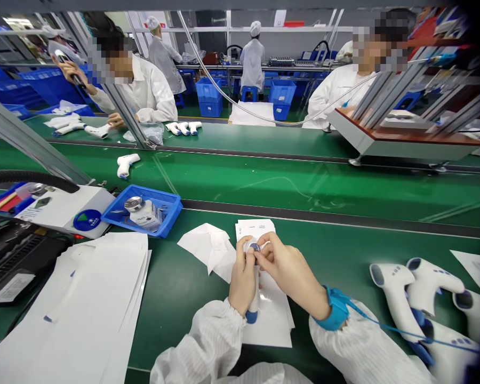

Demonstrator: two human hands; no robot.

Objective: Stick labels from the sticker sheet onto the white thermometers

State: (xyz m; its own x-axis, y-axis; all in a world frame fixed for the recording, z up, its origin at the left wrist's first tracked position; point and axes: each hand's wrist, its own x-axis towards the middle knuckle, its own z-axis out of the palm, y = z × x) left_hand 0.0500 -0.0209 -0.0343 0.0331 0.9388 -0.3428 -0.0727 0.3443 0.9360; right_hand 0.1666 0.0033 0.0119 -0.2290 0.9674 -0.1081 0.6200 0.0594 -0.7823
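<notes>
My left hand (242, 280) grips a slim white stick (255, 290) with a blue lower end, upright above a sheet of white paper (264, 320). My right hand (290, 272) pinches a small round metal disc (255, 247) at the stick's top, and the fingers of both hands meet there and hide most of it. A blue wrist strap (333, 310) circles my right wrist, with a blue cord trailing to the right. Beyond that wrist lie several white handheld infrared thermometer bodies (418, 288) on the green belt.
A blue tray (142, 210) holds a white bottle with a metal top. A white machine (64, 210) and a dark device (12, 256) stand at the left, beside a stack of white sheets (76, 304). A co-worker's white sleeve (156, 90) and more thermometers lie across the belts.
</notes>
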